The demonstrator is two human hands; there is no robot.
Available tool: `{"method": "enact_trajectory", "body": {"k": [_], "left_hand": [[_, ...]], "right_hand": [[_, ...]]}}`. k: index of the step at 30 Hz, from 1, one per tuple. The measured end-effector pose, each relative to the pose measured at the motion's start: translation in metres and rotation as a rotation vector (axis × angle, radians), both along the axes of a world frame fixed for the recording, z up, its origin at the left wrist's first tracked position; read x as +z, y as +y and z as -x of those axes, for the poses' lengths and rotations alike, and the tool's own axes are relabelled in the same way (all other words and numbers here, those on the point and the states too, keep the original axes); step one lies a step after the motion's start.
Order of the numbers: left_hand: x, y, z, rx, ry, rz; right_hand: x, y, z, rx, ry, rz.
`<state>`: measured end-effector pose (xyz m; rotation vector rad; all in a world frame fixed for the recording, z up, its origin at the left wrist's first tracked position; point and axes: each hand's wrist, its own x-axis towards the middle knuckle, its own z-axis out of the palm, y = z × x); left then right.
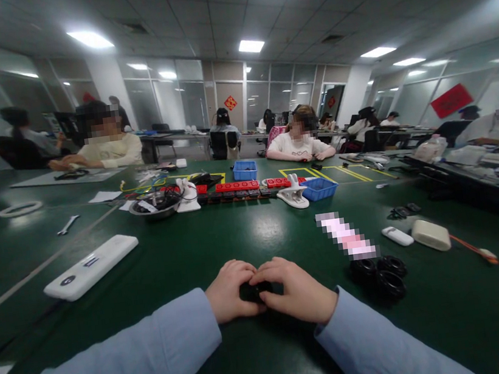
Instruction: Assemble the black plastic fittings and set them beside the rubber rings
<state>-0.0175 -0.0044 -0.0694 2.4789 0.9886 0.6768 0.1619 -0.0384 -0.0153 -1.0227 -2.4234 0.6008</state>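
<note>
Biggest first: green table fills the near view. Two people in pale tops sit across it, one on the left, one to the right of middle. Light-blue sleeves come in from the near edge. Long white box lies left. Row of red blocks mid-table, metal bowl at its left end. Left hand and right hand meet near centre, fingers bent. Blue bins, one behind the row, one at its right end. Cream case right; black rings just beside the right sleeve. Wrench far left. Last, small black part, between the hands: right thumb and index pinch it; left fingertips partly covered from here, can't tell whether they grip.
</note>
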Motion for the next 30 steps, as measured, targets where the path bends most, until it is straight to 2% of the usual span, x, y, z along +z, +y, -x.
{"method": "enact_trajectory", "body": {"k": [5,11,20,24,27,30], "left_hand": [[0.0,-0.0003,0.0003,-0.007,0.005,-0.001],[-0.003,0.0009,0.0006,-0.007,0.008,-0.006],[-0.0013,-0.0001,-0.0008,0.009,0.045,-0.016],[-0.0033,0.0017,0.0002,0.021,0.052,-0.029],[-0.0045,0.0028,0.0011,0.022,0.04,-0.035],[-0.0056,0.0031,0.0013,0.03,0.023,-0.037]], "right_hand": [[-0.0034,0.0013,0.0016,0.081,0.034,-0.004],[-0.0095,0.0003,0.0063,0.086,0.06,-0.062],[-0.0076,-0.0018,0.006,0.094,0.056,-0.109],[-0.0051,-0.0051,0.0057,-0.041,0.088,-0.168],[-0.0042,-0.007,0.0071,-0.18,0.022,-0.201],[-0.0051,-0.007,0.0085,-0.259,-0.041,-0.208]]}}
